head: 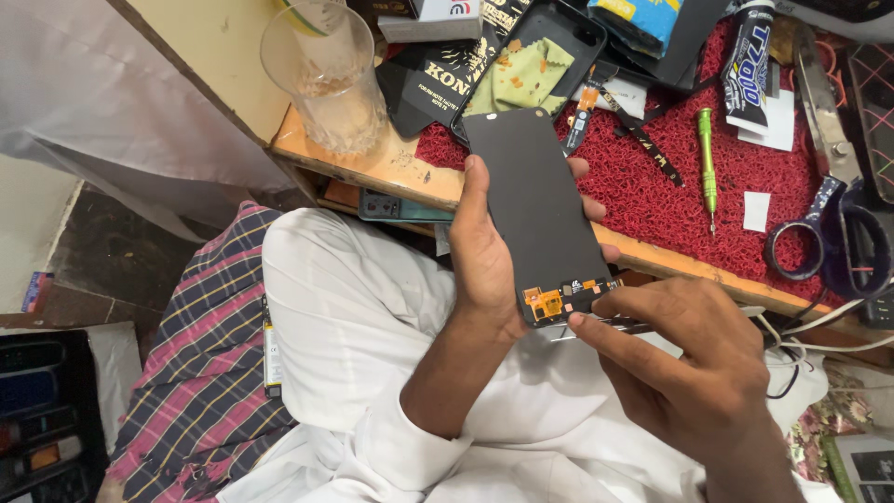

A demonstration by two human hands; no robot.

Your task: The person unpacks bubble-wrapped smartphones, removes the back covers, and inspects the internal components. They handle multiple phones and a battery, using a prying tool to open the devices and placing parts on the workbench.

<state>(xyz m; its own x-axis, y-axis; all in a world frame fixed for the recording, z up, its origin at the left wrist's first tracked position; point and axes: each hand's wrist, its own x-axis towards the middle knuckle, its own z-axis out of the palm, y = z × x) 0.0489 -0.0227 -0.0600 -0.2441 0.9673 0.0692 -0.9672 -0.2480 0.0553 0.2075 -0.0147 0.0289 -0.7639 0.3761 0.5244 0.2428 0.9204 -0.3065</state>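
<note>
My left hand [484, 256] grips a black phone screen panel [535, 200], back side up, thumb along its left edge and fingers wrapped round the right edge. An orange flex connector [549, 303] shows at the panel's lower end. My right hand [684, 359] holds thin metal tweezers [605, 326], their tip right under that connector end. Both hands hover over my lap in white cloth, just in front of the workbench edge.
A red mat [670, 177] covers the wooden bench, carrying a green screwdriver [708, 168], scissors [833, 196], a glue tube [750, 61] and a phone back cover [535, 65]. A drinking glass [326, 74] stands at the bench's left end. A plaid cloth [200, 373] lies left of my lap.
</note>
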